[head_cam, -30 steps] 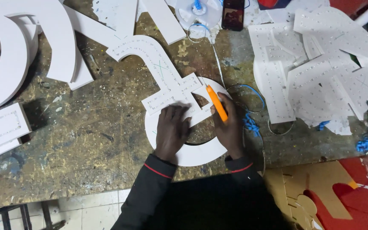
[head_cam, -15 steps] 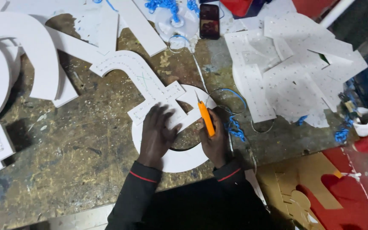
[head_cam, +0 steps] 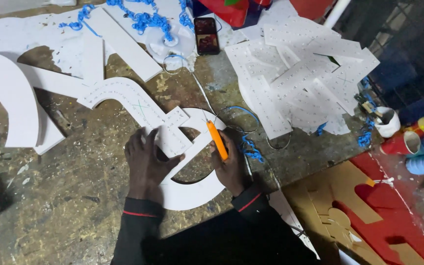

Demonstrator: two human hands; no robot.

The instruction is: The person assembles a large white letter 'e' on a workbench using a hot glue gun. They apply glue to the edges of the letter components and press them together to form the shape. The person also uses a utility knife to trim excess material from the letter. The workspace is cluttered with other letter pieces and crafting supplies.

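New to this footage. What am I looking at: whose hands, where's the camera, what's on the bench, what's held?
There is no machine here. A person works with two bare hands, and the one picture comes from a camera worn on their head, looking down at a scuffed, paint-spattered workbench.

The left hand lies flat on a white perforated curved strip, pressing it onto a white ring-shaped cutout. The right hand grips an orange-handled tool; its tip is too small to identify.

Around them: large white foam letter shapes at the left, a pile of white perforated panels at the upper right, loose blue wire at the top, a phone lying flat, and red and tan cutout sheets at the lower right.
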